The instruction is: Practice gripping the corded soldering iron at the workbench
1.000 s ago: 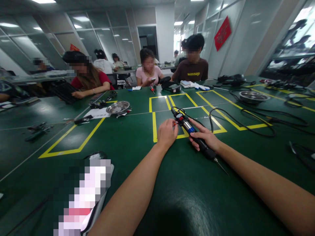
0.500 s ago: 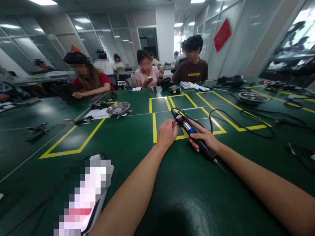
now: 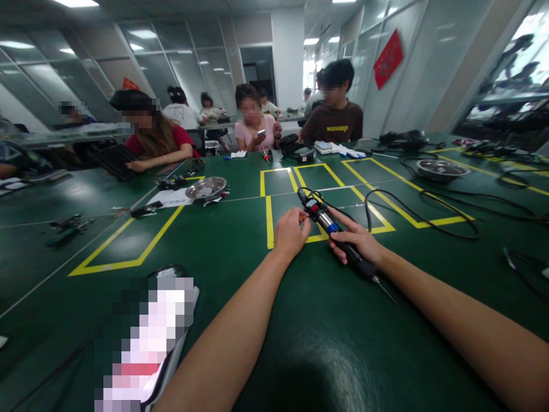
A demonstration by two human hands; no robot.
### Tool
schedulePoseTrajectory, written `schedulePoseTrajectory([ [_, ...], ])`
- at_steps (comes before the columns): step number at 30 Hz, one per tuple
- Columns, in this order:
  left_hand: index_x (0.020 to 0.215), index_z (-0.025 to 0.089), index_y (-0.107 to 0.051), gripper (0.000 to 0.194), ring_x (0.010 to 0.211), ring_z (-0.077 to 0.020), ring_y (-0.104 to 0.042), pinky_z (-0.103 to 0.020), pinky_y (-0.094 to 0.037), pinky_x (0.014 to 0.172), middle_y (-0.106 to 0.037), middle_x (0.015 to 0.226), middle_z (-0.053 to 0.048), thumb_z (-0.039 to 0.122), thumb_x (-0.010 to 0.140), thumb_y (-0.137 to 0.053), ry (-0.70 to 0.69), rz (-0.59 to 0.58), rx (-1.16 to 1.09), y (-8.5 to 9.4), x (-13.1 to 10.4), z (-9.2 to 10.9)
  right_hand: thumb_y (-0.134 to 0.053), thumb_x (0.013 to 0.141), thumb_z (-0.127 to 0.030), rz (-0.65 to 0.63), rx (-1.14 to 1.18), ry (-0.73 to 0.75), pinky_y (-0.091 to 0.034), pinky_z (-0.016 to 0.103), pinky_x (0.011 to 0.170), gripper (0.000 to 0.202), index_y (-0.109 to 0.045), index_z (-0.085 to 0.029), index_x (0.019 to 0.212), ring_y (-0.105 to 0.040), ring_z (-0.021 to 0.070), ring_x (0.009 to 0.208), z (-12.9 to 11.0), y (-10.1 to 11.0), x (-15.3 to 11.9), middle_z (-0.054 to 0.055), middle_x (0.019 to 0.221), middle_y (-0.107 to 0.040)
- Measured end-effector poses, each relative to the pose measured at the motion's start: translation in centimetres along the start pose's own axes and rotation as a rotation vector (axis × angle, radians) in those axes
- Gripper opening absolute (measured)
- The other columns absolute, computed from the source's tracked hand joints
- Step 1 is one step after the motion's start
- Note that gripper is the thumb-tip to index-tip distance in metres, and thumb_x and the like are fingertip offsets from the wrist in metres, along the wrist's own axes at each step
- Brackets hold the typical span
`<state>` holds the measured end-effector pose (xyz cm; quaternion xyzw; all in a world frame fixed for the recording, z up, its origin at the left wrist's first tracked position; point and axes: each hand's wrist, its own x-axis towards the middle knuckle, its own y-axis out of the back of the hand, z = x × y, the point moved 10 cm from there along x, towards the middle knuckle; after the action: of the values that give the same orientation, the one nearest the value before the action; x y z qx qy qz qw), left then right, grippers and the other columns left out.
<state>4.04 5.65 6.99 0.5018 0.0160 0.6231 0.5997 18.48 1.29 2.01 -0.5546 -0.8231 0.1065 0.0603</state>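
In the head view, a black pen-shaped electric tool (image 3: 352,255) with a silver and blue band lies slanted over the green table (image 3: 223,252), its thin metal tip pointing to the lower right. My right hand (image 3: 358,240) is wrapped round its body. At the tool's upper left end, beside a red part, my left hand (image 3: 292,232) is closed in a pinch. A small orange-red piece shows at its fingertips; what exactly it grips is too small to tell. A black cable (image 3: 366,212) runs from the tool's top to the right.
A metal bowl (image 3: 206,188) stands on the left, another (image 3: 441,170) at the right. A phone (image 3: 171,337), partly pixelated, lies front left. Yellow tape (image 3: 269,223) marks the table. Cables spread on the right; several people sit beyond.
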Motion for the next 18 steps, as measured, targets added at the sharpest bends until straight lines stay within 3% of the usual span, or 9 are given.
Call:
schedulePoseTrajectory([
  [18, 0.102, 0.02, -0.058, 0.011, 0.087, -0.0182, -0.063, -0.033, -0.051, 0.082, -0.065, 0.093, -0.005, 0.021, 0.09, -0.057, -0.021, -0.003, -0.032, -0.13, -0.1, 0.05, -0.068, 0.083, -0.022, 0.002, -0.008, 0.004, -0.05, 0.026, 0.043, 0.101, -0.005, -0.035, 0.162, -0.058, 0.0134, 0.048, -0.16, -0.13, -0.1, -0.002, 0.074, -0.066],
])
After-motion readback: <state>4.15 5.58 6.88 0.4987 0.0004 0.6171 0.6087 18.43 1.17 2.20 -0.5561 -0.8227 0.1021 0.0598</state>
